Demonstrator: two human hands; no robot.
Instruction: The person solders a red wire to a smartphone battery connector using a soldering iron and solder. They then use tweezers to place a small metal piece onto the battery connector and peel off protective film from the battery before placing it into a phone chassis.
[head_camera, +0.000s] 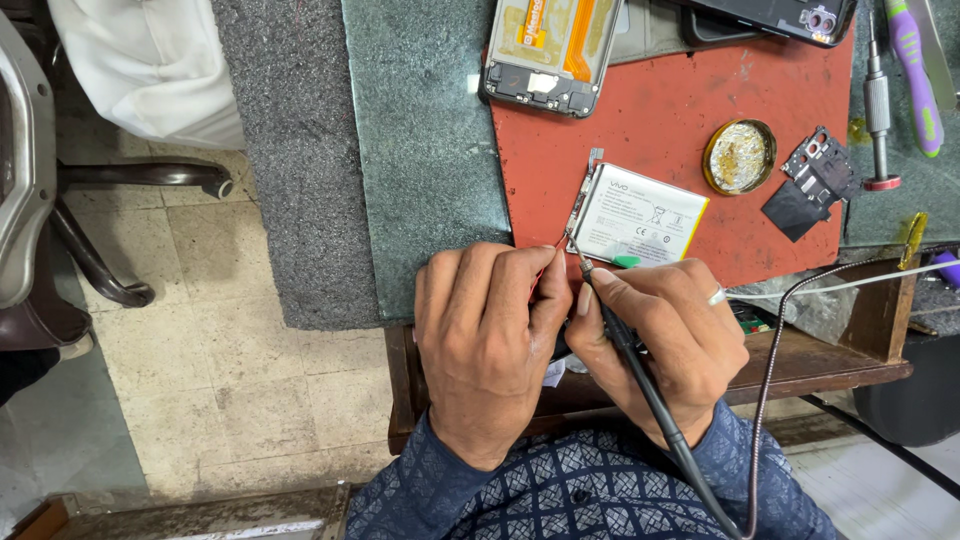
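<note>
On the red mat at the bench's near edge, both hands work at a phone battery

Right hand is closed around a black soldering iron, its tip touching the battery's near left corner; left hand is curled shut, fingertips pinching a thin red wire at that same corner. An opened phone frame lies farther back, a round tin to the battery's right, screwdrivers beyond
</note>
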